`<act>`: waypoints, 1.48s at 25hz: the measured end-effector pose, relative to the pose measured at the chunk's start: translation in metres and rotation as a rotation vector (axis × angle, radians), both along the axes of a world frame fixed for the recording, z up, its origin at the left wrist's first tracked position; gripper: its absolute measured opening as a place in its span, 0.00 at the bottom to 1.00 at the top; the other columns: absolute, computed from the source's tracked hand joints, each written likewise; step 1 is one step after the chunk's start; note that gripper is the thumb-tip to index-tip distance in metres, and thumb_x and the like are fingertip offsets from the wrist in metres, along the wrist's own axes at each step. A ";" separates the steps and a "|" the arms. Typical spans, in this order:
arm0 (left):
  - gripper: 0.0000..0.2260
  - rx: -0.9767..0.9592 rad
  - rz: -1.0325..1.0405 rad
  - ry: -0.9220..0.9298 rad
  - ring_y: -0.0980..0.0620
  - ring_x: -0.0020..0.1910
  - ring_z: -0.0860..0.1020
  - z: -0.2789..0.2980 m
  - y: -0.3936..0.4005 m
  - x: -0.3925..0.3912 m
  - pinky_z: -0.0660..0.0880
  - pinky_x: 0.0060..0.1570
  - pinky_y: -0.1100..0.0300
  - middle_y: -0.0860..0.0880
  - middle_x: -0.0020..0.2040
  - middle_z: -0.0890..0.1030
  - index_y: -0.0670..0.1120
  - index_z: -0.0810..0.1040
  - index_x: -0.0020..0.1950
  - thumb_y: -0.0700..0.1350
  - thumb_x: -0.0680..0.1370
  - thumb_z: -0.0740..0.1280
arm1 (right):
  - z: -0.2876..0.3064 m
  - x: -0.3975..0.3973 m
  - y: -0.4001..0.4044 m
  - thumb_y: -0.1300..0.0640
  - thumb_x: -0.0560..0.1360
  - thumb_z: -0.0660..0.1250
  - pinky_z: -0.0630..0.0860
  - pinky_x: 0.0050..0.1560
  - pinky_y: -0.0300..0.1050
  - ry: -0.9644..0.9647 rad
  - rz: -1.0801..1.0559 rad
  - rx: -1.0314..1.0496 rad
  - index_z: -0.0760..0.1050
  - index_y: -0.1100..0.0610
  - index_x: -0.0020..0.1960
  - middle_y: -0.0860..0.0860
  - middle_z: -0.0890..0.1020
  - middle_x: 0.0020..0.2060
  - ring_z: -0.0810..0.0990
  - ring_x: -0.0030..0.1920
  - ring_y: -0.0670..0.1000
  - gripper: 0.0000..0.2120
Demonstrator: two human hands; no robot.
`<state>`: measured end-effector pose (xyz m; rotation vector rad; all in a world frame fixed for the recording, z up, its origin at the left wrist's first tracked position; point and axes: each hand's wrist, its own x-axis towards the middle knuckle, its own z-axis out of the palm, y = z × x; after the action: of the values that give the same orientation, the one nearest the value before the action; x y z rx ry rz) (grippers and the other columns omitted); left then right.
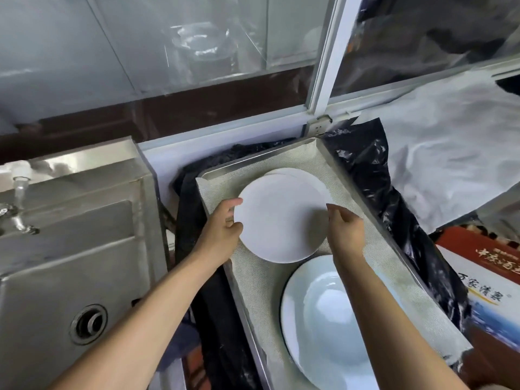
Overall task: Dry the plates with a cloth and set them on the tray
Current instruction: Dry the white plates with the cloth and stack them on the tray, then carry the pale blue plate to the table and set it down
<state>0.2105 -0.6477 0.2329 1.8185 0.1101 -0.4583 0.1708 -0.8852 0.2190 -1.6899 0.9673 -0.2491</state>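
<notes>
Holding a white plate over the tray

Gripping from both sides, my fingers [235, 203] have the white plate [278, 218]: the left hand [222, 226] curls round its left rim, thumb on the near edge and fingertips on the far edge, and the right hand [344, 228] pinches its right rim between thumb and fingertips. I see the plate sitting over a stack of plates [301, 175] whose far edges peek out just behind it; I cannot tell whether the plate already rests on that stack or hangs just above it.

Both lie toward the far end of the tray [253, 161], a metal one lined with a pale woven cloth [253, 282]. Nearer me on that lining, just beside the held plate, sits a large pale plate with a dark rim [318, 319], partly hidden by my right forearm.

Left of the tray stands a steel sink [70, 263] with its drain [88, 323] and a tap [19, 218]. Black plastic sheeting [394, 220] wraps the tray's right and far sides. Right of that is a printed box [486, 291], and behind the tray runs a window frame [326, 66].
</notes>
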 end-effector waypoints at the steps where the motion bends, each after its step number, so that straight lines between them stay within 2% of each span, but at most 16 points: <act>1: 0.24 0.007 -0.004 0.009 0.48 0.61 0.79 -0.004 -0.007 0.005 0.76 0.63 0.41 0.46 0.66 0.77 0.57 0.72 0.66 0.36 0.74 0.62 | -0.003 0.007 -0.006 0.58 0.80 0.64 0.75 0.65 0.49 0.000 0.007 0.000 0.85 0.56 0.58 0.51 0.86 0.55 0.81 0.59 0.53 0.12; 4: 0.30 0.048 -0.011 0.024 0.51 0.61 0.79 -0.014 -0.022 0.013 0.77 0.62 0.44 0.48 0.68 0.76 0.54 0.71 0.72 0.44 0.68 0.62 | -0.011 0.021 -0.019 0.60 0.78 0.64 0.75 0.59 0.50 -0.011 0.028 -0.029 0.85 0.58 0.53 0.54 0.85 0.49 0.81 0.56 0.58 0.11; 6: 0.32 0.045 -0.002 0.030 0.53 0.60 0.79 -0.019 -0.028 0.020 0.78 0.61 0.45 0.49 0.67 0.76 0.52 0.70 0.73 0.44 0.67 0.62 | -0.015 0.029 -0.024 0.61 0.77 0.63 0.75 0.55 0.54 -0.018 0.035 -0.103 0.81 0.66 0.49 0.63 0.84 0.50 0.79 0.54 0.64 0.10; 8: 0.32 0.040 0.009 0.039 0.55 0.58 0.80 -0.026 -0.031 0.024 0.79 0.58 0.47 0.49 0.66 0.77 0.50 0.70 0.73 0.41 0.68 0.62 | -0.016 0.032 -0.027 0.62 0.76 0.63 0.75 0.53 0.55 -0.025 0.050 -0.147 0.78 0.69 0.50 0.67 0.80 0.52 0.77 0.56 0.66 0.11; 11: 0.29 0.060 -0.015 0.016 0.67 0.52 0.80 -0.033 -0.033 0.026 0.78 0.50 0.64 0.54 0.62 0.79 0.49 0.69 0.74 0.37 0.72 0.64 | -0.015 0.035 -0.027 0.60 0.77 0.63 0.73 0.49 0.48 -0.018 0.064 -0.180 0.83 0.61 0.52 0.63 0.83 0.51 0.80 0.53 0.62 0.11; 12: 0.30 0.073 -0.026 0.006 0.70 0.50 0.79 -0.032 -0.033 0.025 0.76 0.46 0.69 0.57 0.60 0.78 0.50 0.69 0.74 0.40 0.71 0.64 | -0.015 0.035 -0.028 0.59 0.77 0.64 0.75 0.53 0.47 -0.018 0.079 -0.189 0.85 0.58 0.54 0.61 0.84 0.51 0.81 0.53 0.60 0.12; 13: 0.30 0.092 -0.036 0.004 0.71 0.48 0.79 -0.030 -0.033 0.025 0.77 0.45 0.68 0.58 0.58 0.78 0.51 0.69 0.74 0.43 0.70 0.64 | -0.015 0.036 -0.029 0.57 0.77 0.63 0.76 0.57 0.47 -0.017 0.104 -0.198 0.85 0.56 0.56 0.59 0.83 0.53 0.81 0.53 0.58 0.13; 15: 0.31 0.133 -0.058 0.024 0.65 0.44 0.80 -0.027 -0.031 0.022 0.80 0.48 0.55 0.54 0.57 0.79 0.56 0.70 0.72 0.47 0.68 0.63 | -0.015 0.034 -0.029 0.55 0.77 0.62 0.75 0.55 0.46 -0.006 0.147 -0.219 0.83 0.55 0.53 0.57 0.80 0.52 0.78 0.50 0.58 0.12; 16: 0.30 0.146 -0.063 0.039 0.59 0.42 0.81 -0.025 -0.030 0.019 0.80 0.49 0.52 0.52 0.57 0.79 0.58 0.70 0.71 0.48 0.68 0.63 | -0.014 0.032 -0.029 0.55 0.78 0.63 0.75 0.56 0.47 -0.002 0.154 -0.228 0.83 0.56 0.55 0.58 0.81 0.53 0.79 0.51 0.58 0.13; 19: 0.22 0.133 -0.072 0.039 0.53 0.39 0.78 -0.020 -0.028 0.000 0.78 0.42 0.56 0.52 0.54 0.81 0.61 0.73 0.66 0.46 0.73 0.64 | -0.006 0.010 -0.025 0.58 0.79 0.64 0.72 0.54 0.42 -0.004 0.134 -0.254 0.83 0.57 0.63 0.57 0.84 0.55 0.81 0.56 0.56 0.15; 22: 0.18 0.090 -0.086 -0.004 0.56 0.49 0.78 -0.014 -0.022 -0.027 0.77 0.47 0.60 0.61 0.57 0.77 0.59 0.74 0.63 0.40 0.78 0.63 | 0.004 -0.025 -0.017 0.59 0.78 0.62 0.73 0.59 0.43 0.049 0.114 -0.244 0.81 0.55 0.64 0.54 0.84 0.56 0.80 0.57 0.54 0.17; 25: 0.17 0.066 -0.126 0.015 0.56 0.55 0.78 -0.013 -0.017 -0.063 0.78 0.60 0.54 0.57 0.61 0.76 0.53 0.76 0.65 0.38 0.79 0.63 | 0.008 -0.070 -0.009 0.60 0.78 0.61 0.75 0.62 0.51 0.070 0.088 -0.230 0.82 0.54 0.63 0.53 0.84 0.55 0.80 0.56 0.55 0.17; 27: 0.18 0.083 -0.177 0.018 0.53 0.56 0.79 -0.013 -0.014 -0.094 0.76 0.64 0.51 0.55 0.62 0.77 0.52 0.76 0.66 0.37 0.79 0.62 | 0.007 -0.105 -0.005 0.61 0.77 0.61 0.77 0.60 0.54 0.090 0.061 -0.233 0.82 0.54 0.61 0.54 0.84 0.54 0.81 0.54 0.56 0.16; 31: 0.17 0.101 -0.218 0.083 0.50 0.57 0.79 -0.020 -0.015 -0.144 0.75 0.63 0.53 0.49 0.64 0.78 0.50 0.75 0.66 0.37 0.79 0.63 | 0.000 -0.159 -0.011 0.61 0.78 0.61 0.72 0.52 0.44 0.137 0.021 -0.252 0.82 0.54 0.61 0.53 0.84 0.54 0.79 0.51 0.52 0.16; 35: 0.18 0.142 -0.225 0.127 0.50 0.58 0.79 -0.026 -0.027 -0.186 0.74 0.61 0.56 0.47 0.64 0.77 0.48 0.73 0.68 0.39 0.79 0.65 | -0.011 -0.193 -0.024 0.63 0.78 0.62 0.72 0.50 0.46 0.134 0.042 -0.296 0.81 0.58 0.61 0.56 0.83 0.49 0.80 0.51 0.57 0.15; 37: 0.19 0.151 -0.217 0.146 0.49 0.59 0.78 -0.030 -0.035 -0.200 0.73 0.60 0.57 0.47 0.66 0.76 0.47 0.72 0.70 0.39 0.79 0.65 | -0.018 -0.202 -0.033 0.62 0.78 0.64 0.73 0.56 0.48 0.113 0.061 -0.332 0.80 0.59 0.64 0.58 0.81 0.53 0.79 0.57 0.59 0.16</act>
<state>0.0107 -0.6831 0.2026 1.9526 0.0480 -0.7541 -0.0311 -0.9179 0.2008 -2.0518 0.9952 -0.2879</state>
